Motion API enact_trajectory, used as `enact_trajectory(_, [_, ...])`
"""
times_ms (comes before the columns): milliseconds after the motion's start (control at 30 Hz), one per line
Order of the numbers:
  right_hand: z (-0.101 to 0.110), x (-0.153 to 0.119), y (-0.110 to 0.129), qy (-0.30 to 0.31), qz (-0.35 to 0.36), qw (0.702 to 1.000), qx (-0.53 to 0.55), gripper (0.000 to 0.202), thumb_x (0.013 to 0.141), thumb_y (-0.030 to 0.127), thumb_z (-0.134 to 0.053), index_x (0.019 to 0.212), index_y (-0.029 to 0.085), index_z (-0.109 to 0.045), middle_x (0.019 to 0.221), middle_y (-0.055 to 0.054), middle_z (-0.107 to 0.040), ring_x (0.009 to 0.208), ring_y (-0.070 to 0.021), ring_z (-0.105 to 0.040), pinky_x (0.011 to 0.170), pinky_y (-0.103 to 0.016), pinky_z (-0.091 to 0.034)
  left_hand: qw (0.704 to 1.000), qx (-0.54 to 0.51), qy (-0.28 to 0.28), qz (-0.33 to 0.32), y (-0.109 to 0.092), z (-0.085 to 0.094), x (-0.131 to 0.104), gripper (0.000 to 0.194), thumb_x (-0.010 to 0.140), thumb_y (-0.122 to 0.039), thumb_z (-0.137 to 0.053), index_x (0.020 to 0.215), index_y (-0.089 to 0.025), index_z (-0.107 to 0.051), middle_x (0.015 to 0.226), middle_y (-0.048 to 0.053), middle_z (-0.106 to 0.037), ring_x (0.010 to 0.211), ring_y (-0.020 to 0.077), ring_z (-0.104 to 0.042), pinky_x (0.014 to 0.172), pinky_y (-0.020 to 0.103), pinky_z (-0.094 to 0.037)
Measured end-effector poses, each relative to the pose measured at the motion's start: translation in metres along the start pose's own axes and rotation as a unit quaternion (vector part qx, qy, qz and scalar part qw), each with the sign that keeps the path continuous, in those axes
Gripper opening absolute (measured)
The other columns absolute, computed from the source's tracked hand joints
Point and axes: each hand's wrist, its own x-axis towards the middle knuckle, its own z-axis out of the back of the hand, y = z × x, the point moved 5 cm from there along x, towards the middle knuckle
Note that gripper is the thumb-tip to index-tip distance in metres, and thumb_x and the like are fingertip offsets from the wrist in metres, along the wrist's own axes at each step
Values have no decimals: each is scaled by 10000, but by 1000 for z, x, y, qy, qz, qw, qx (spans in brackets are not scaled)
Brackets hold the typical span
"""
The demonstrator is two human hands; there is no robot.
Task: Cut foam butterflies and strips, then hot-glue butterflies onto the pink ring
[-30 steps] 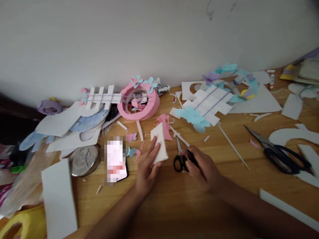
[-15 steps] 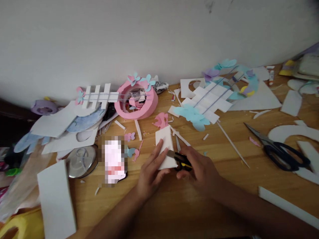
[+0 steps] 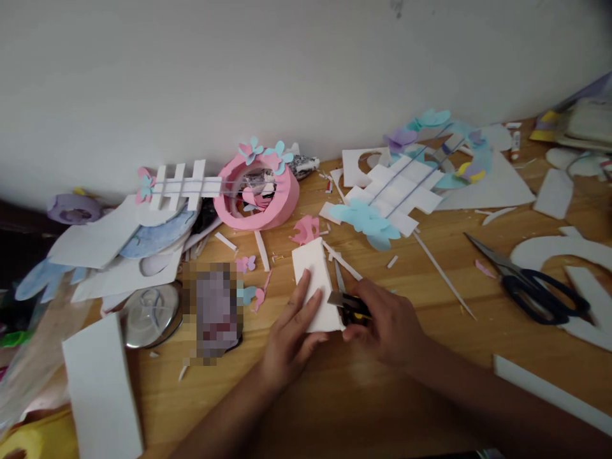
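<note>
A small white foam board block [image 3: 317,271] lies on the wooden table in front of me. My left hand [image 3: 292,325] presses on it, with fingers across its top and the thumb along its near edge. In my right hand [image 3: 385,322] is a black and yellow utility knife [image 3: 354,306], its blade out and pointing left at the block's right edge. Whether the blade touches the foam I cannot tell. A thin white strip [image 3: 345,262] lies just beyond the knife, and a pink paper cutout [image 3: 306,229] sits behind the block.
Navy-handled scissors [image 3: 545,293] lie at right. Behind stand a pink ring instrument model [image 3: 258,220] and a white and blue one [image 3: 396,188]. A pixelated phone [image 3: 217,312], a round metal lid [image 3: 150,312] and a white board [image 3: 102,389] are at left.
The knife has shifted slightly right, from over the block's top to its right edge. My left hand still presses the block. The phone's screen has gone dark. The view has shifted a little.
</note>
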Motion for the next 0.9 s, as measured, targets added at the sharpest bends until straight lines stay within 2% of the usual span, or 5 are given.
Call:
enact_trajectory(133, [-1, -2, 1, -1, 7, 1000, 3, 673, 887, 804, -305, 861, 176, -545, 725, -46, -609, 645, -201, -613, 576, -296, -389, 1000, 1, 8, 23, 3, -2, 0, 679, 964, -334, -567, 1569, -260, -267, 1662, 104, -159, 1509, 273, -226, 1193, 425, -331])
enact_trajectory(367, [-1, 0, 0, 17, 23, 1000, -5, 588, 991, 657, -259, 832, 174, -553, 731, -64, -612, 623, -190, -575, 567, -297, -374, 999, -24, 34, 33, 2, -6, 2, 680, 960, -301, -578, 1567, -282, -271, 1655, 109, -178, 1500, 281, -244, 1184, 439, -347])
enact_trajectory(900, [-2, 3, -2, 33, 10, 999, 2, 475, 989, 575, -382, 782, 190, -570, 682, -38, -629, 594, -166, -571, 560, -277, -338, 998, 40, 2, 42, 1, -5, 1, 696, 961, -195, -553, 1574, -293, -237, 1652, 105, -191, 1489, 275, -270, 1172, 452, -375])
